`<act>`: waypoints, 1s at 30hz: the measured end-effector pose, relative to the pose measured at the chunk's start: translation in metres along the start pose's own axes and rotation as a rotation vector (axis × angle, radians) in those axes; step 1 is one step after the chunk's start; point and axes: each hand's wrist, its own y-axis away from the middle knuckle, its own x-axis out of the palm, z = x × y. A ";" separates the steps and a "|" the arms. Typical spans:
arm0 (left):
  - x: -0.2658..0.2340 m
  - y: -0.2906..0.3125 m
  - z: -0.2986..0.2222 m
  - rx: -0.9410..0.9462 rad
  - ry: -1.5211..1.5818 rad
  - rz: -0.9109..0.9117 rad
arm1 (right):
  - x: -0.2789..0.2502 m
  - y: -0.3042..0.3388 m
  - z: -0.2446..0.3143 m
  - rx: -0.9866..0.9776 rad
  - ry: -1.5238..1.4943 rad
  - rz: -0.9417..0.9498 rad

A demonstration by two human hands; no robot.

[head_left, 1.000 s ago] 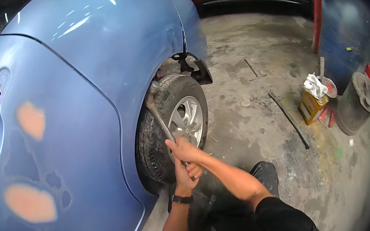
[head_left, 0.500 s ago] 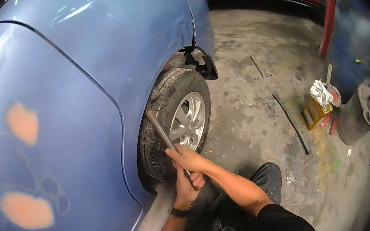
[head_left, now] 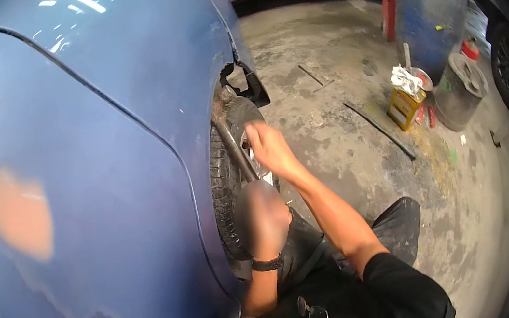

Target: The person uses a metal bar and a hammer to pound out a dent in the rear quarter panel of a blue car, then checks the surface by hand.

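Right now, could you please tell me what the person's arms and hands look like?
Both arms are bare below short black sleeves. The left wrist carries a black band, perhaps a watch; none shows on the right wrist. The right hand wears no glove. The left hand looks bare too, though a blur hides its detail.

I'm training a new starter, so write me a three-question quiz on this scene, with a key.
1. True or false: the wristband is on the right wrist.
2. The crumpled wad on top of the can is: A) green, B) white, C) black.
3. Which hand is nearer the head of the tool?

Key:
1. False; it is on the left wrist.
2. B.
3. The right hand.
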 end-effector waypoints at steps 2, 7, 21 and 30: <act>-0.011 0.005 -0.003 -0.001 -0.041 0.002 | 0.001 -0.040 0.012 0.267 -0.520 0.102; -0.014 0.001 0.002 0.008 -0.035 0.019 | 0.017 -0.085 0.026 0.418 -1.088 0.404; -0.001 -0.006 0.012 0.037 -0.036 0.017 | 0.023 -0.080 0.029 0.310 -0.716 0.171; -0.017 -0.015 0.012 0.007 0.026 0.095 | -0.022 0.031 -0.055 0.297 -0.151 0.196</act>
